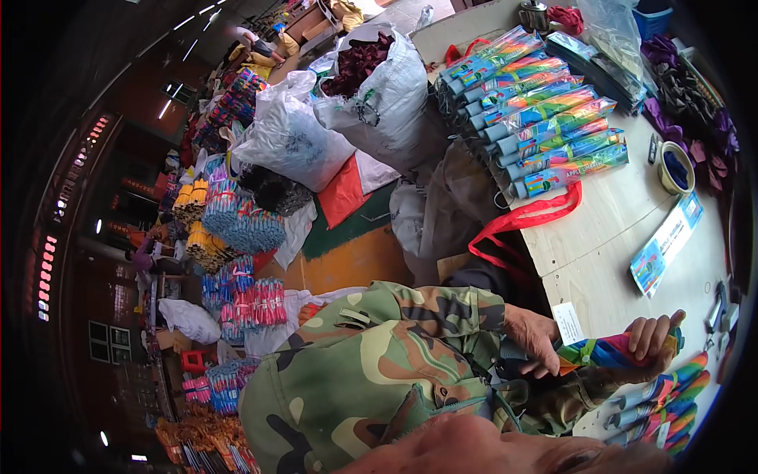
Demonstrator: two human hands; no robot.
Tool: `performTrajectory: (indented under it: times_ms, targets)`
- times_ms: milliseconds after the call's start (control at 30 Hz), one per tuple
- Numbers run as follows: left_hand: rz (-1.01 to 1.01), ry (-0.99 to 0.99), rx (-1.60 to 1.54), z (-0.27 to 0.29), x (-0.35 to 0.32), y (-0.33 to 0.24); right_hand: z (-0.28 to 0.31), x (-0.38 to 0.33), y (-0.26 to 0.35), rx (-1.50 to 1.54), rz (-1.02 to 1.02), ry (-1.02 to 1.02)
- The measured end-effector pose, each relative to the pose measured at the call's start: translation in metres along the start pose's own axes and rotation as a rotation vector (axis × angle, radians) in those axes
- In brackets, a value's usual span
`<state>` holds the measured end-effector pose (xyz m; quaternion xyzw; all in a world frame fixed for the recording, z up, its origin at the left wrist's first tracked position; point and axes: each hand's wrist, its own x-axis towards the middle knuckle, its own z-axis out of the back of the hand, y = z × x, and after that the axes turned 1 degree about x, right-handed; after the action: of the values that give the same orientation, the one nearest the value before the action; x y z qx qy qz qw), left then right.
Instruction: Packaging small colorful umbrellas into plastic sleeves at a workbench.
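My right hand point(651, 341) wraps round the right end of a rainbow-coloured folded umbrella point(614, 352) held above the pale tabletop. At its other end, my left hand point(534, 336) is closed, with curled fingers partly hiding that end. A green fastening strap crosses the fabric near my left fingers. A white paper tag point(567, 323) stands out between the umbrella and the table. Below my right hand, several more rainbow folded umbrellas point(659, 399) lie on the table, partly behind my camouflage sleeve point(557, 407).
Several umbrellas in printed clear sleeves point(545, 118) lie in a row on the table point(584, 245). Nearby are a red strap point(525, 217), a small bowl point(675, 167) and a printed sleeve point(667, 243). White sacks point(387, 95) and bundled umbrellas point(245, 217) stand to the left.
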<state>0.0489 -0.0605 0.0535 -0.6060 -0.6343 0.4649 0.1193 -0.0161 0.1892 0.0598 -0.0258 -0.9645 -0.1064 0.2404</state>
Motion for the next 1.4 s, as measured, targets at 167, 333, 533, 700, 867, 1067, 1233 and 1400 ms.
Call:
performTrajectory:
  times_ms: [167, 333, 533, 700, 867, 1067, 1233, 1400]
  targets:
    - [-1.139, -0.976, 1.269, -0.003, 0.042, 0.047, -0.026, 0.01, -0.023, -0.52, 0.044, -0.414]
    - [-0.41, -1.039, 1.182, 0.001, 0.02, 0.04, -0.033, 0.01, -0.06, -0.862, -0.009, -0.675]
    - [-0.36, -0.498, 0.797, 0.014, -0.038, 0.013, -0.028, 0.014, -0.043, -0.654, -0.23, -0.525]
    - [-0.436, -0.734, 0.485, 0.041, -0.075, -0.008, -0.06, 0.01, -0.046, -0.711, -0.477, -0.423]
    - [-0.728, -0.443, 0.335, 0.027, -0.055, -0.039, -0.065, -0.013, -0.081, -0.715, -0.986, -0.172]
    - [-0.677, -0.306, 0.272, 0.013, -0.041, -0.047, -0.033, -0.052, -0.081, -0.64, -0.984, -0.06]
    - [-0.619, -0.593, 0.143, -0.003, -0.02, -0.046, -0.05, -0.051, -0.063, -0.73, -1.155, -0.225]
    - [-0.515, -0.851, 0.088, 0.004, 0.02, -0.051, -0.058, -0.069, -0.063, -1.288, -0.925, -0.387]
